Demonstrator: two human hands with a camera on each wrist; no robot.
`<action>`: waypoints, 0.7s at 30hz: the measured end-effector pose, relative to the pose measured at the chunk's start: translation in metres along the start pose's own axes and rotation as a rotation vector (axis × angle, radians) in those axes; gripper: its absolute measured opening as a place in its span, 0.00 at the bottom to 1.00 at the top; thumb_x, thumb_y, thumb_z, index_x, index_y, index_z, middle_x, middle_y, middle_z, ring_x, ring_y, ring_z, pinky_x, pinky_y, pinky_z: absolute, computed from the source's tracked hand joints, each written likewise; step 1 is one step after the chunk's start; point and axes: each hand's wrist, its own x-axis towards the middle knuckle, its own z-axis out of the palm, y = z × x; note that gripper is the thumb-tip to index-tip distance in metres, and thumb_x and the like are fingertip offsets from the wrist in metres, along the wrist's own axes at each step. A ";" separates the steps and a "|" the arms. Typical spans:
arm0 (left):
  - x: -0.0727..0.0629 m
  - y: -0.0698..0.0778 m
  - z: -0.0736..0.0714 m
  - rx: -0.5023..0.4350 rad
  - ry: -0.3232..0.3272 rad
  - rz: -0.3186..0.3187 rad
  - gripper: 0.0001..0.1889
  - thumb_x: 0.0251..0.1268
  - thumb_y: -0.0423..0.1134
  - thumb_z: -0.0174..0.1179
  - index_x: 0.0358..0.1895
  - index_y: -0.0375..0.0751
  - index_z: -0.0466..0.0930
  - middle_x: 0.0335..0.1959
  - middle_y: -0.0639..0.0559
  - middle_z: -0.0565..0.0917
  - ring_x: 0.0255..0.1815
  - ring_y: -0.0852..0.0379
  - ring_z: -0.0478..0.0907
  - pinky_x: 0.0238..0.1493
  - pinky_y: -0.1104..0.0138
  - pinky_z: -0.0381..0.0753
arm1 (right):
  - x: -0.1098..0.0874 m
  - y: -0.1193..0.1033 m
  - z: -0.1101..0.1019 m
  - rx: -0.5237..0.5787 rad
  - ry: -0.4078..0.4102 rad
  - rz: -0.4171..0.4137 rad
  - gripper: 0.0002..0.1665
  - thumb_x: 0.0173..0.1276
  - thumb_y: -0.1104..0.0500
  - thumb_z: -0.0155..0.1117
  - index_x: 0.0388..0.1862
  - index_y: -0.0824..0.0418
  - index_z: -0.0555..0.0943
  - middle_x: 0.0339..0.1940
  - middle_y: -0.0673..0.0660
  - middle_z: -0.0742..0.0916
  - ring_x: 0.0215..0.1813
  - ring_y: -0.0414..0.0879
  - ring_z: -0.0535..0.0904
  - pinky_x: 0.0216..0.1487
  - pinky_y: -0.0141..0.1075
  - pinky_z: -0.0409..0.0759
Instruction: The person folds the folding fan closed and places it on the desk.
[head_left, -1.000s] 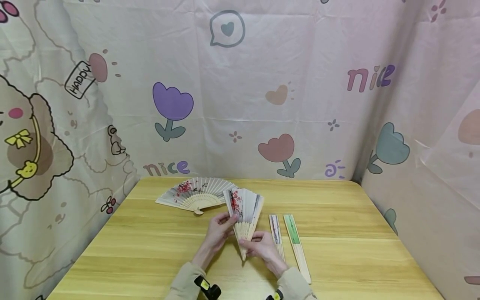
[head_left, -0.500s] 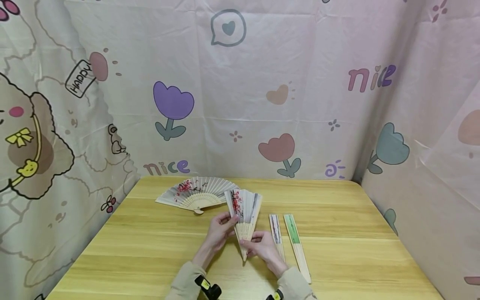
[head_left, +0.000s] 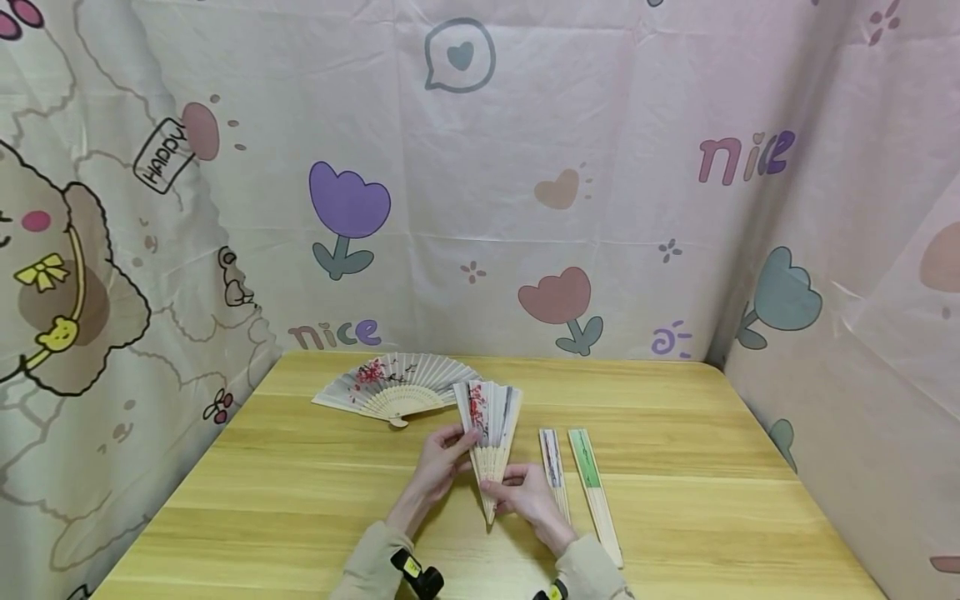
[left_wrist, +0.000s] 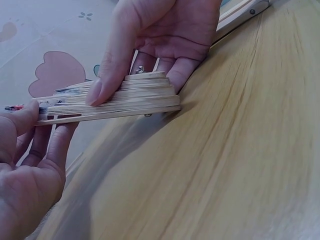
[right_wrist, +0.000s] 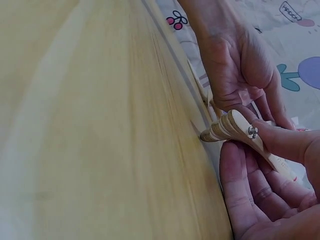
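A partly spread folding fan point(head_left: 491, 417) with pale ribs and red blossoms on white cloth is held in both hands above the table. My left hand point(head_left: 441, 460) pinches its left side, thumb on top, fingers beneath. Lower down, my right hand point(head_left: 528, 500) pinches the ribs near the pivot. In the left wrist view the ribs point(left_wrist: 135, 95) lie stacked in a stepped bundle between thumb and fingers. The right wrist view shows the metal pivot pin point(right_wrist: 252, 132) at the narrow end, close to the right thumb.
On the wooden table point(head_left: 300, 500), a fully spread fan point(head_left: 397, 387) with red blossoms lies at the back left. A folded white-and-purple fan point(head_left: 552, 462) and a folded green fan point(head_left: 592, 483) lie right of the hands. Patterned cloth point(head_left: 465, 208) hangs behind.
The fan in my hands has narrowed slightly, its right edge drawing in toward the left. Both hands keep their hold in nearly the same place.
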 end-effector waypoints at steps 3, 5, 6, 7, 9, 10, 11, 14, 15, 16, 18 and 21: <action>0.000 0.000 -0.001 0.012 -0.011 -0.014 0.07 0.73 0.32 0.57 0.48 0.34 0.81 0.37 0.55 0.84 0.37 0.61 0.86 0.42 0.68 0.92 | -0.001 -0.001 0.000 -0.007 -0.007 0.003 0.15 0.62 0.65 0.73 0.42 0.77 0.83 0.24 0.51 0.88 0.24 0.38 0.82 0.29 0.29 0.88; -0.001 0.001 -0.001 0.016 -0.019 -0.022 0.09 0.74 0.33 0.57 0.50 0.33 0.80 0.37 0.55 0.83 0.37 0.61 0.86 0.42 0.68 0.92 | -0.002 -0.002 0.000 -0.013 -0.011 0.003 0.15 0.61 0.65 0.73 0.42 0.77 0.83 0.25 0.51 0.88 0.24 0.38 0.82 0.29 0.29 0.88; -0.001 0.001 -0.001 0.019 -0.024 -0.024 0.10 0.74 0.33 0.57 0.51 0.32 0.80 0.37 0.56 0.83 0.37 0.61 0.86 0.42 0.68 0.92 | -0.002 -0.002 0.000 -0.017 -0.015 0.002 0.15 0.61 0.66 0.73 0.42 0.77 0.84 0.25 0.51 0.89 0.24 0.38 0.82 0.29 0.29 0.88; -0.001 0.001 -0.001 0.023 -0.031 -0.023 0.11 0.74 0.33 0.57 0.53 0.31 0.79 0.38 0.56 0.83 0.37 0.61 0.86 0.43 0.68 0.91 | -0.002 -0.002 0.000 -0.021 -0.019 0.000 0.15 0.61 0.66 0.73 0.42 0.77 0.84 0.25 0.52 0.89 0.24 0.38 0.82 0.29 0.30 0.88; -0.001 0.002 -0.002 0.025 -0.042 -0.020 0.13 0.73 0.32 0.57 0.55 0.28 0.78 0.39 0.56 0.84 0.38 0.61 0.86 0.45 0.67 0.91 | -0.002 -0.001 0.000 -0.027 -0.030 -0.009 0.16 0.61 0.66 0.72 0.43 0.78 0.83 0.26 0.54 0.89 0.24 0.38 0.82 0.30 0.30 0.88; -0.001 0.002 -0.002 0.026 -0.044 -0.017 0.14 0.73 0.32 0.58 0.55 0.27 0.78 0.39 0.56 0.84 0.39 0.61 0.86 0.45 0.67 0.91 | -0.002 -0.001 0.000 -0.030 -0.037 -0.016 0.16 0.62 0.66 0.72 0.43 0.78 0.83 0.27 0.55 0.90 0.24 0.38 0.82 0.30 0.31 0.88; -0.001 0.001 -0.002 0.027 -0.046 -0.015 0.14 0.73 0.32 0.58 0.56 0.27 0.78 0.39 0.56 0.84 0.39 0.61 0.86 0.46 0.66 0.91 | -0.002 -0.001 -0.001 -0.032 -0.045 -0.025 0.16 0.62 0.66 0.71 0.43 0.79 0.83 0.28 0.57 0.90 0.24 0.38 0.82 0.30 0.31 0.89; -0.001 0.001 -0.001 0.029 -0.043 -0.005 0.13 0.72 0.31 0.59 0.54 0.29 0.79 0.39 0.55 0.84 0.38 0.61 0.86 0.45 0.66 0.92 | -0.002 0.000 -0.001 -0.033 -0.070 -0.044 0.15 0.63 0.67 0.70 0.42 0.80 0.83 0.29 0.61 0.90 0.24 0.38 0.82 0.30 0.31 0.89; -0.001 0.000 -0.001 0.032 -0.044 -0.004 0.12 0.71 0.30 0.59 0.54 0.29 0.80 0.39 0.55 0.84 0.38 0.61 0.85 0.45 0.66 0.92 | -0.002 0.000 -0.001 -0.033 -0.076 -0.049 0.15 0.63 0.67 0.70 0.42 0.80 0.82 0.29 0.62 0.90 0.24 0.38 0.82 0.30 0.31 0.88; -0.001 0.000 -0.001 0.032 -0.042 -0.004 0.11 0.71 0.30 0.59 0.52 0.31 0.81 0.38 0.55 0.85 0.38 0.60 0.85 0.45 0.66 0.92 | -0.002 0.001 -0.002 -0.035 -0.083 -0.053 0.15 0.63 0.67 0.70 0.42 0.81 0.82 0.29 0.63 0.90 0.24 0.38 0.82 0.30 0.31 0.88; 0.000 -0.001 -0.001 0.029 -0.040 -0.010 0.09 0.71 0.30 0.60 0.50 0.35 0.83 0.38 0.55 0.85 0.38 0.60 0.85 0.44 0.66 0.92 | -0.001 0.001 -0.002 -0.034 -0.095 -0.057 0.15 0.63 0.68 0.69 0.42 0.81 0.82 0.30 0.64 0.90 0.24 0.38 0.82 0.30 0.31 0.88; 0.001 -0.002 -0.002 0.037 -0.039 -0.028 0.06 0.70 0.31 0.60 0.46 0.41 0.84 0.37 0.56 0.86 0.37 0.60 0.85 0.44 0.66 0.92 | -0.001 0.002 -0.003 -0.033 -0.114 -0.059 0.15 0.63 0.68 0.69 0.43 0.81 0.82 0.30 0.64 0.90 0.23 0.38 0.82 0.30 0.31 0.89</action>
